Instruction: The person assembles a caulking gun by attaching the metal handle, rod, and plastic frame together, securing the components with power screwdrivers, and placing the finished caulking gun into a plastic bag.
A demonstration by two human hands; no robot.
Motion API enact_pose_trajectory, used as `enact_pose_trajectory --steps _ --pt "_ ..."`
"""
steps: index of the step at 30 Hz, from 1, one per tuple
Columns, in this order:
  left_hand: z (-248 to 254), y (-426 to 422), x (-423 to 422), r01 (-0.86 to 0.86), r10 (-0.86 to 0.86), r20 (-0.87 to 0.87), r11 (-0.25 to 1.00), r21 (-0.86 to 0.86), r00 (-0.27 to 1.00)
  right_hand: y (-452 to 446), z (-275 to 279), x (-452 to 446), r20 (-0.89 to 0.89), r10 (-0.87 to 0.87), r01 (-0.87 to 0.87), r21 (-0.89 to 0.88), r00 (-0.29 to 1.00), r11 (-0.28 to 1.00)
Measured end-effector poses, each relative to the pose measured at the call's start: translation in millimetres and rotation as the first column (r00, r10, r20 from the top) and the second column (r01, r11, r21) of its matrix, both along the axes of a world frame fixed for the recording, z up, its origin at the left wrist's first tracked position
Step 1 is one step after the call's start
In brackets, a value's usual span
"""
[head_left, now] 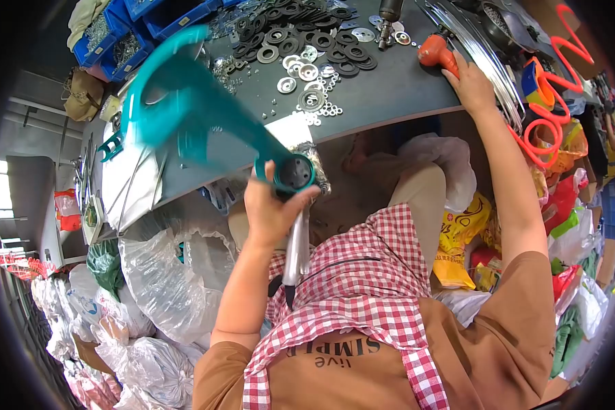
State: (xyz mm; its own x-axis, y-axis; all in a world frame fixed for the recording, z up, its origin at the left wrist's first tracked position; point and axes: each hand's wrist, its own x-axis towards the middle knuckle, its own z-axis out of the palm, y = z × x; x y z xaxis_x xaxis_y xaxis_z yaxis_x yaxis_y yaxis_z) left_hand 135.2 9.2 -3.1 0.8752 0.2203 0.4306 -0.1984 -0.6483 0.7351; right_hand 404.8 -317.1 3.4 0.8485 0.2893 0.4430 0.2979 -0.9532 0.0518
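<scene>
My left hand [273, 212] is closed around the end of a teal plastic part [205, 102], just by its round black end piece [296, 172]. The part is smeared by motion; its far end is wide and curved like a cuff. Below this hand a silver tube [296, 249] with a dark tip hangs over my apron; whether it joins the teal part I cannot tell. On the bench's right side my right hand [473, 85] grips the orange handle of a pistol-shaped power tool [436, 53].
Black rings [290, 46], metal washers [308, 72] and small nuts [328, 109] lie on the dark bench [383, 89]. Blue bins [126, 58] stand back left. Metal rods [488, 65] and a red coiled hose [536, 140] lie right. Plastic bags [167, 287] crowd both sides below.
</scene>
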Motion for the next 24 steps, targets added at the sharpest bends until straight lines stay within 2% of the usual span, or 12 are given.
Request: enact_pose_trajectory --steps 1,2,3,5,8,10,11,13,15,16,21,24 --pt "5 3 7 0.001 -0.001 0.009 1.000 0.001 1.000 0 7 2 -0.025 0.022 -0.022 -0.003 0.999 1.000" --pt "7 7 9 0.023 -0.023 -0.003 0.999 0.025 1.000 -4 16 -2 -0.036 0.077 -0.073 0.101 0.996 0.992" --pt "8 10 11 0.045 -0.045 -0.015 0.998 0.049 0.999 2 35 -15 -0.126 0.001 0.023 0.189 0.992 0.982" --pt "-1 13 13 0.057 -0.057 0.005 0.998 0.007 0.998 -2 60 -33 -0.070 0.119 -0.064 0.530 0.990 0.846" --pt "-4 11 12 0.082 -0.082 0.005 0.992 -0.099 0.997 8 111 -77 -0.177 0.275 -0.057 0.739 0.945 0.671" --pt "3 7 13 0.095 -0.097 -0.005 0.982 -0.161 0.995 13 141 -100 -0.439 0.608 0.060 0.839 0.662 0.540" --pt "8 4 13 0.093 -0.097 -0.013 0.980 -0.175 0.995 24 151 -109 -0.435 0.607 0.059 0.841 0.665 0.538" --pt "9 3 12 0.094 -0.099 -0.017 0.977 -0.190 0.995 53 165 -126 -0.546 0.714 0.030 0.803 0.439 0.596" --pt "1 7 8 0.031 -0.075 -0.158 0.964 -0.264 0.985 75 170 -134 -0.623 0.688 0.023 0.747 0.372 0.664" --pt "1 8 7 0.032 -0.076 -0.157 0.964 -0.264 0.985 85 174 -136 -0.651 0.679 -0.029 0.714 0.339 0.700" --pt "3 7 7 0.024 -0.043 -0.148 0.992 -0.128 0.988 110 176 -137 -0.667 0.698 -0.104 0.700 0.259 0.707" --pt "3 6 7 -0.013 -0.019 -0.160 0.981 -0.195 0.987 117 179 -136 -0.711 0.642 -0.149 0.629 0.286 0.763"
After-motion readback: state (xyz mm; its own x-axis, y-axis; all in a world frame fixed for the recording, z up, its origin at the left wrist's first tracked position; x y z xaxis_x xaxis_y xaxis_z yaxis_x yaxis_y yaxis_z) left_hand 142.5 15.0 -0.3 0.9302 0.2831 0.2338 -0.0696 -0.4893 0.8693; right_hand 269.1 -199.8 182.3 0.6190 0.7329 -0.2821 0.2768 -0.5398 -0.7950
